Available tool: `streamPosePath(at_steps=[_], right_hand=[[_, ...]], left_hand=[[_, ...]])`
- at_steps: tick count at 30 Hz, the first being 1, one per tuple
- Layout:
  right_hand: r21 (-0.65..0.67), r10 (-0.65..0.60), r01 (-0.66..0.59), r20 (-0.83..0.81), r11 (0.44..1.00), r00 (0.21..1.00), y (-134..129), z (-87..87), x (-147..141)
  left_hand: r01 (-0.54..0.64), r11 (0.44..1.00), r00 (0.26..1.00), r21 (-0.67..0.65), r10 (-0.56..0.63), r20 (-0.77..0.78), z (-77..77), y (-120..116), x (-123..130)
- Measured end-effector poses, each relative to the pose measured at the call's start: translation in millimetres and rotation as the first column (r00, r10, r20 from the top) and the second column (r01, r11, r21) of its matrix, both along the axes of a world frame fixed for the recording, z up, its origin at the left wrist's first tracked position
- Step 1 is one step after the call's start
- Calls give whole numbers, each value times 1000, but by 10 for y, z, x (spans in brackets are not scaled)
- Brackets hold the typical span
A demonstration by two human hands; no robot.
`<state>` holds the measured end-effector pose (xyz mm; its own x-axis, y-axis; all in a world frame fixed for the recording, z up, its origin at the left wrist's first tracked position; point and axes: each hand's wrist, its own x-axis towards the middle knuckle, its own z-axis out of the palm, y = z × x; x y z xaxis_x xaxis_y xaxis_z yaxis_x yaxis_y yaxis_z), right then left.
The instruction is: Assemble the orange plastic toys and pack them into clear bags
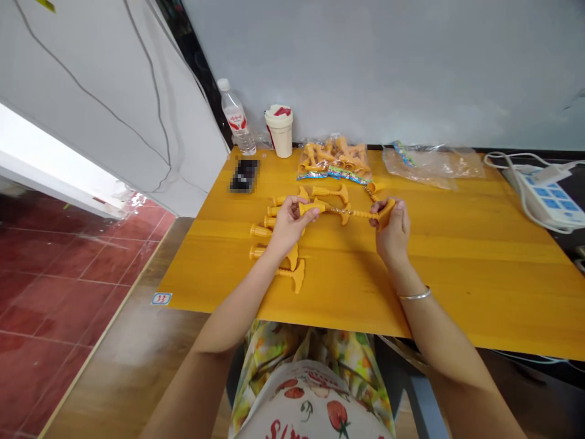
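My left hand (295, 218) is closed on a flared orange plastic sleeve (313, 208). In my right hand (393, 230) is the T-shaped handle of an orange corkscrew (365, 214), its shaft pointing left. A thin silvery spiral runs between shaft and sleeve; whether its tip is inside the sleeve, I cannot tell. Beneath and left of my left hand lie several similar orange corkscrews (260, 231), partly hidden by the hand and forearm. Another corkscrew (329, 192) lies just beyond the held pieces, and a loose orange piece (371, 189) rests behind my right hand.
At the back of the yellow table (457, 262) is a clear bag of orange parts (336, 160), beside a flattened plastic bag (432, 164). A water bottle (237, 119), a cup (280, 131) and a blurred dark object (244, 175) stand or lie back left. A power strip (551, 195) is at right.
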<state>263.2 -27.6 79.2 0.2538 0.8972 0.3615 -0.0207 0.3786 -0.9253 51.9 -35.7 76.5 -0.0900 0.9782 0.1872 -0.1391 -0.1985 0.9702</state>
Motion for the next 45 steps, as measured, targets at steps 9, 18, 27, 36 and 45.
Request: streamPosePath(at_steps=[9, 18, 27, 36, 45], right_hand=[[-94, 165, -167, -27, 981, 986, -151, -27, -142], [-334, 447, -514, -259, 790, 856, -116, 100, -67], [-171, 435, -405, 205, 898, 877, -70, 22, 57], [-512, 614, -527, 1, 678, 789, -193, 106, -26], [-193, 409, -374, 614, 907, 675, -88, 102, 115]], left_hand=[[298, 952, 951, -71, -303, -69, 27, -142, 107], [358, 910, 741, 208, -142, -656, 123, -221, 18], [199, 957, 795, 211, -32, -606, 105, -172, -44], [335, 863, 680, 379, 58, -731, 4, -131, -86], [250, 886, 757, 391, 73, -649, 19, -99, -118]])
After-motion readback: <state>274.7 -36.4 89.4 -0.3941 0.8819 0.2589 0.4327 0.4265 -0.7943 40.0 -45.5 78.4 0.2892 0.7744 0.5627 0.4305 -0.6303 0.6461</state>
